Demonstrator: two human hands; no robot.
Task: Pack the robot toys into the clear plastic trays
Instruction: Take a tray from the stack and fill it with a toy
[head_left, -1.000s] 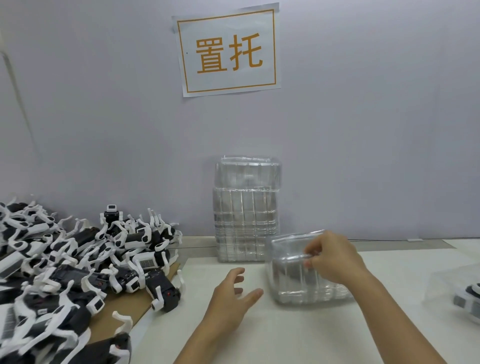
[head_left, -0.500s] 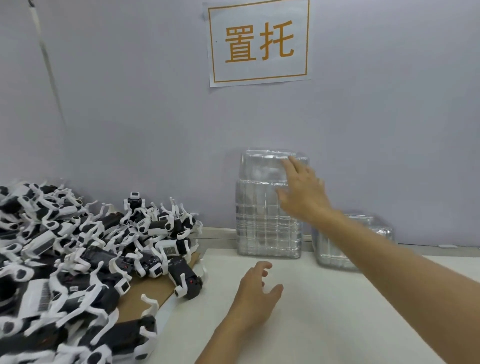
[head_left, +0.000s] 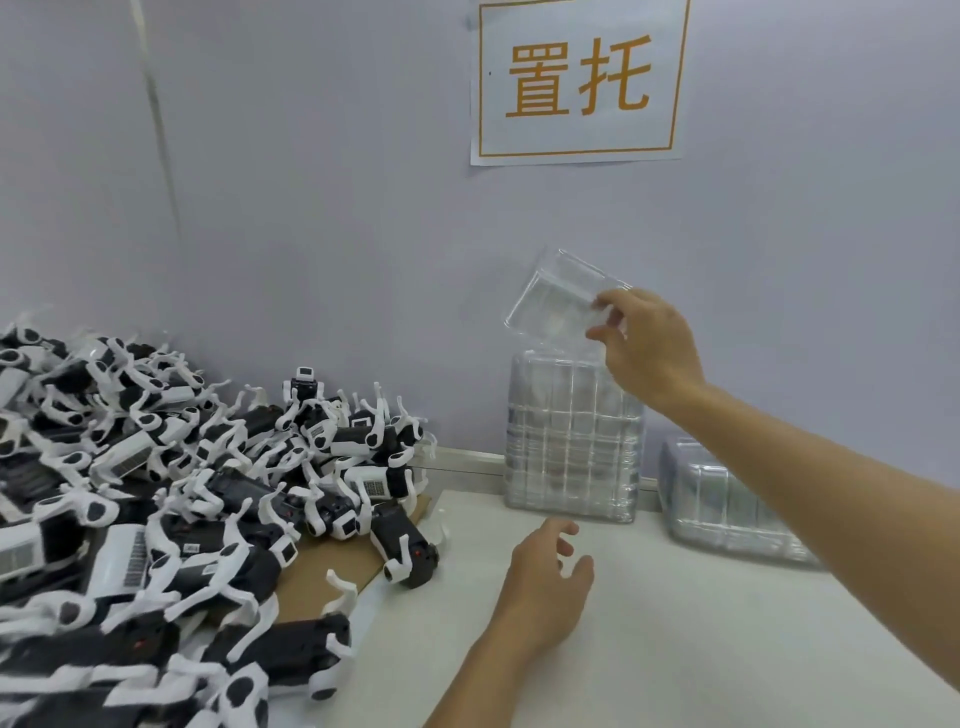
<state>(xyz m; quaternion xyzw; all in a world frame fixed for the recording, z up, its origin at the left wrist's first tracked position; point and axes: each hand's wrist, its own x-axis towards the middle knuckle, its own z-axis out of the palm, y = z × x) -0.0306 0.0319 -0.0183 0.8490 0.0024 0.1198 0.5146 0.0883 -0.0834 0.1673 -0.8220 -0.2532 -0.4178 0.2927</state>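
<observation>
Heaped at left on the white table (head_left: 675, 649): black-and-white robot toys (head_left: 171, 499), spilling over brown cardboard (head_left: 332, 566). Against the back wall, a tall stack of clear plastic trays (head_left: 571, 441); just right of it, a shorter stack (head_left: 727, 509). Raised above the tall stack, tilted, one clear tray (head_left: 556, 306), pinched by the right hand (head_left: 649, 348). Hovering over the table, fingers loosely spread and holding nothing, the left hand (head_left: 545, 587).
</observation>
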